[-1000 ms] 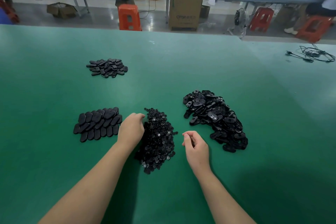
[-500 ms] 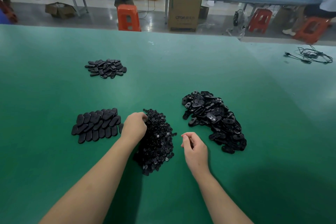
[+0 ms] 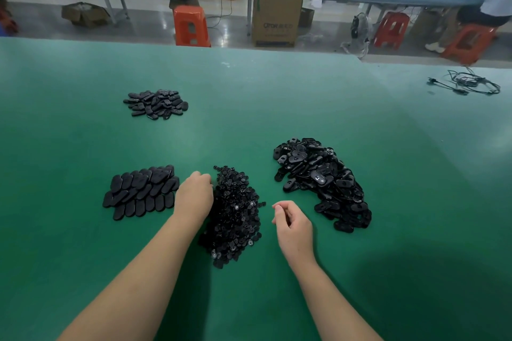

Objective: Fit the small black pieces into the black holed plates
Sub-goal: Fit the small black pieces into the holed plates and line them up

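Heaps of black parts lie on the green table (image 3: 83,124), seen from the head camera. The pile of small black pieces (image 3: 235,216) sits in the middle, between the two hands. The left hand (image 3: 194,196) rests knuckles-up against the pile's left edge, its fingers curled down into the pieces; whether they grip any cannot be told. The right hand (image 3: 293,224) hovers just right of the pile, fingers curled inward with thumb and forefinger close together; nothing can be made out between them. The loose heap of holed plates (image 3: 321,180) lies just beyond the right hand. A neat stack of oval plates (image 3: 141,191) lies beside the left hand, and a smaller heap (image 3: 156,104) sits well behind it. A cable (image 3: 471,83) lies at the far right.
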A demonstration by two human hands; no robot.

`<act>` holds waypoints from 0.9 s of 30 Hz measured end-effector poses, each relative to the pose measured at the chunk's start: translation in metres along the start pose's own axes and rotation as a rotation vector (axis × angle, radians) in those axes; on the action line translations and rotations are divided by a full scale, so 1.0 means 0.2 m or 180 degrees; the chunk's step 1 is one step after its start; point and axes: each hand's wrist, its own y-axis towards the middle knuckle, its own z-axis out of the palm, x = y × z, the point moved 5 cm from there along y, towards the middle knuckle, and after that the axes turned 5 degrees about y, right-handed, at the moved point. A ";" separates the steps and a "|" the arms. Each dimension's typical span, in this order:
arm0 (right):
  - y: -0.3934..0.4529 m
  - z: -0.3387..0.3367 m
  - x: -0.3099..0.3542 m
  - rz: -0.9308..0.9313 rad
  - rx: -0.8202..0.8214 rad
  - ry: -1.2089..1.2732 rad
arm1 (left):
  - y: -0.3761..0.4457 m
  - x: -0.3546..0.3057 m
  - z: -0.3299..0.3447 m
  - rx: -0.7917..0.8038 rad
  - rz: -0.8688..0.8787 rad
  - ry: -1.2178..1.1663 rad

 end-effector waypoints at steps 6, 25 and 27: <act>0.00 0.00 0.00 0.0021 -0.0007 -0.0072 | -0.10 0.00 -0.01 -0.0123 -0.0012 -0.0104; 0.21 -0.08 0.10 -0.0335 -0.0021 -0.1533 | -0.30 0.02 -0.01 -0.0817 -0.0262 -0.1156; 0.28 -0.10 0.13 -0.0585 0.0181 -0.2395 | -0.30 0.03 -0.01 -0.0815 -0.0272 -0.1183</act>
